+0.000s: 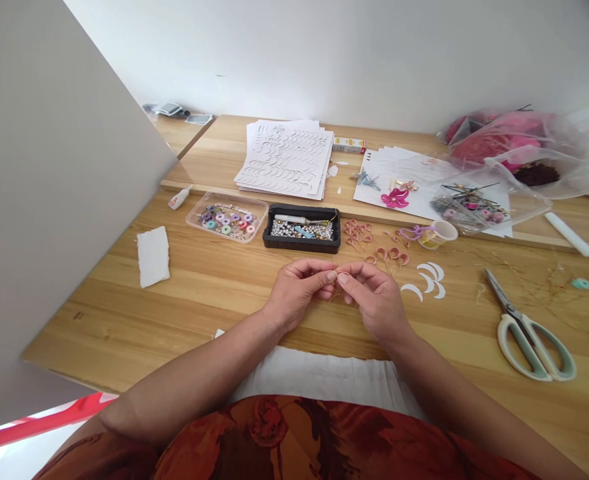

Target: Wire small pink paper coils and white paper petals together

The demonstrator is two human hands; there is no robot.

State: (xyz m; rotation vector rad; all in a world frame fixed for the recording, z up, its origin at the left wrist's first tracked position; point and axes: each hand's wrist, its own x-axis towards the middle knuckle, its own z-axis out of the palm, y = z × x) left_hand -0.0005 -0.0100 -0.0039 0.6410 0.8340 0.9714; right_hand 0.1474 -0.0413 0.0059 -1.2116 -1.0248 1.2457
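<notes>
Left hand (297, 293) and right hand (374, 300) pinch fingertips together.

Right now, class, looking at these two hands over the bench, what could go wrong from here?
The left hand and right hand pinch a tiny piece, too small to make out; it could slip and get lost on the wooden table. The right hand also works close to loose pink loops and white crescents, so a careless sweep might scatter them.
</notes>
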